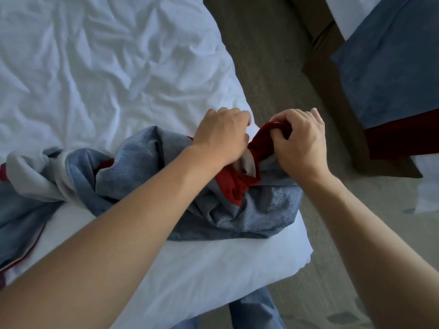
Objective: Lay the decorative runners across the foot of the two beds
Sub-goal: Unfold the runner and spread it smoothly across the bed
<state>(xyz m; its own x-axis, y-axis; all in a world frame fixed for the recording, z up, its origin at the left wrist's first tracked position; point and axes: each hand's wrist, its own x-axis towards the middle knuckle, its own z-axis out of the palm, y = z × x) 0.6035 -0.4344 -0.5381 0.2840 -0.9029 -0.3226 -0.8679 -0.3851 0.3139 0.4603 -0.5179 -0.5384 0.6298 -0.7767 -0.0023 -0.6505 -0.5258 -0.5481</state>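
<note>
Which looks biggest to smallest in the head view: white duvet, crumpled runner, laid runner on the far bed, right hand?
1. White duvet
2. Crumpled runner
3. Laid runner, cut off by the frame and farther away, so unsure
4. Right hand

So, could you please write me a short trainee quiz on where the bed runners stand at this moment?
1. True or false: the runner on the far bed is already spread flat.
2. What does the right hand pinch? A white duvet; B the near runner's red edge; C nothing.
3. Fill in: the near runner lies ____ on the white duvet.

Key: 1 true. 2 B; the left hand rests beside it on the same cloth. 3 bunched.
</note>
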